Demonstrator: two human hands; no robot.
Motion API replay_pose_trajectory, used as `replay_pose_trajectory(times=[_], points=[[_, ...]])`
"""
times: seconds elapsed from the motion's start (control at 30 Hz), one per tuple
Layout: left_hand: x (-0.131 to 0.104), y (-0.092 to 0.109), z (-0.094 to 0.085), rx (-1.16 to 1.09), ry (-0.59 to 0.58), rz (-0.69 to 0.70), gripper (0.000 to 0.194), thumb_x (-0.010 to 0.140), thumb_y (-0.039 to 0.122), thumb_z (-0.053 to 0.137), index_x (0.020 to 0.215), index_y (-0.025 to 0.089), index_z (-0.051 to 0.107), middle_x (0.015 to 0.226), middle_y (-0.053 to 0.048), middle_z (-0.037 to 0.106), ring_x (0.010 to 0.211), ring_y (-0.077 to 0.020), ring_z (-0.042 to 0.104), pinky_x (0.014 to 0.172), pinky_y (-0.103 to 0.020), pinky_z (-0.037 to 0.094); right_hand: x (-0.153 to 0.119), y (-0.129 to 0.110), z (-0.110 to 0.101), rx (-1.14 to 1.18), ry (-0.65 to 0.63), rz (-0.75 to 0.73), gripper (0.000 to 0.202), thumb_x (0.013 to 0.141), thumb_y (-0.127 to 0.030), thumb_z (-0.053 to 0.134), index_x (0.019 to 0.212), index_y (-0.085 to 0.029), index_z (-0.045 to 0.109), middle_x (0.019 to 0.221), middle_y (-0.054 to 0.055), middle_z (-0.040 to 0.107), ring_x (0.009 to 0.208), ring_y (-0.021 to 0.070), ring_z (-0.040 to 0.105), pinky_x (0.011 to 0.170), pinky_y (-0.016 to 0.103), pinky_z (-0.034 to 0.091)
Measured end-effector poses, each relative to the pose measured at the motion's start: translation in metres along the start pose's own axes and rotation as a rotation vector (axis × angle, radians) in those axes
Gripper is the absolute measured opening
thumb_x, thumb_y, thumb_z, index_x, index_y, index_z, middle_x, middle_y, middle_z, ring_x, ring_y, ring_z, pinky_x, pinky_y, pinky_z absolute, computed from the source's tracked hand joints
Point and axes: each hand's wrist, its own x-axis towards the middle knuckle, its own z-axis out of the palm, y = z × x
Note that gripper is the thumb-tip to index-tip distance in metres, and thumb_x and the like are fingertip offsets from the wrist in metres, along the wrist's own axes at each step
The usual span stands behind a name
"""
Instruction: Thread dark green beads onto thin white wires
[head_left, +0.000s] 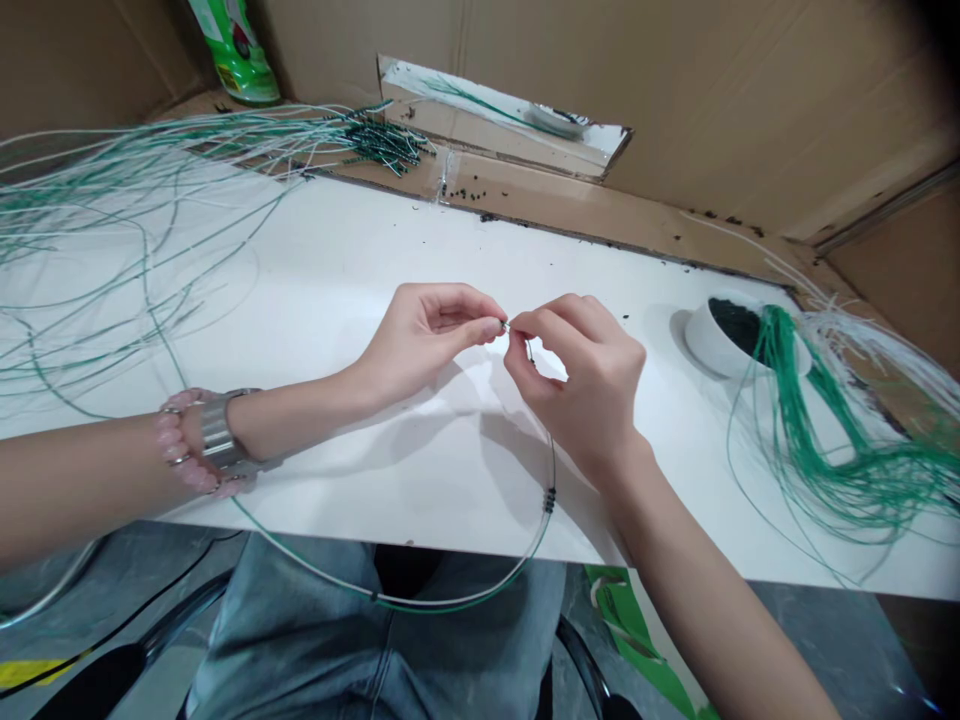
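Observation:
Over the middle of the white table (337, 250), my left hand (435, 328) and my right hand (581, 365) meet fingertip to fingertip. Both pinch the end of a green and white cord (420, 603), with a tiny dark bead between them. From my right hand the cord drops past a small cluster of dark beads (550, 500), loops below the table's front edge over my lap and runs up under my left forearm. Another dark bead sits low on the loop. A bracelet of pink beads and a wide silver cuff circle my left wrist.
Green and white cords (90, 215) with dark beaded ends lie at the left. On the right are a white bowl (705, 340) of dark beads and a green cord bundle (825, 470). Cardboard walls (712, 110) stand behind, near a green bottle (240, 55).

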Motion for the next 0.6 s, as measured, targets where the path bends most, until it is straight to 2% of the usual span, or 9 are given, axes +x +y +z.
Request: replay_pose_trajectory(times=[0.43,0.6], points=[[0.0014,-0.0005,0.0004,-0.011,-0.012,-0.017,0.003,0.071,0.015,0.068,0.073,0.013,0.069,0.073,-0.001,0.067,0.070,-0.0104,0.062,0.068,-0.019,0.049,-0.0006,0.0008,-0.0001,0.009,-0.016,-0.016,0.016,0.078,-0.008,0.053,0.065,-0.017,0.057,0.063,0.001,0.058,0.061,0.0121,0.050,0.055,0.025,0.042],[0.0015,-0.0019,-0.0009,0.041,-0.019,0.049,0.003,0.073,0.014,0.067,0.075,0.013,0.069,0.075,-0.001,0.068,0.071,-0.0100,0.063,0.068,-0.018,0.049,-0.0003,0.0009,-0.0002,-0.007,-0.032,-0.040,0.017,0.078,-0.006,0.053,0.065,-0.016,0.059,0.064,0.003,0.058,0.061,0.0126,0.050,0.055,0.025,0.042]])
